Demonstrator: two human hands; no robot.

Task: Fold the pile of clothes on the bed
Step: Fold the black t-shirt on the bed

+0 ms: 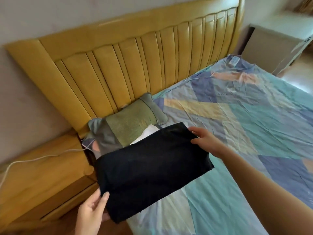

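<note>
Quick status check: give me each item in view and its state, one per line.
Black folded garment: folded flat, held by both hands over the bed's edge.
Left hand: grips the garment's near corner.
Right hand: pinches its far corner.
Green woven pillow: lying against the headboard.
White cable: trailing across the wooden nightstand.

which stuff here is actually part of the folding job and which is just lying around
Part of the job:
- black folded garment, held at both ends
- left hand, thumb on top of the garment
- right hand, gripping the far end
- white cloth under the garment
- bed sheet, the work surface

Just lying about:
- green pillow
- yellow headboard
- wooden nightstand
- white cable
- grey cabinet
</note>
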